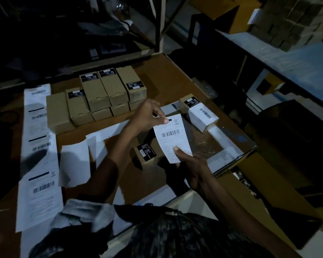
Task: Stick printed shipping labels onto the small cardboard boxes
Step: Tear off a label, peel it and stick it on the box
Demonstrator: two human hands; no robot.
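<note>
A white shipping label (172, 137) with a barcode hangs in the air between my two hands. My left hand (147, 116) pinches its top edge. My right hand (191, 168) pinches its bottom edge, thumb on the printed face. Just under the label, a small cardboard box (145, 154) with a black sticker lies on the brown table (166, 79). Another small box (199, 113) at the right carries a white label on its top. Several unlabelled boxes (97, 97) are stacked at the back of the table.
A long strip of printed labels (38, 155) runs down the table's left side. Loose white backing sheets (75, 164) lie near the middle and along the front right edge. A dark shelf frame stands behind, and a bench (287, 60) is to the right.
</note>
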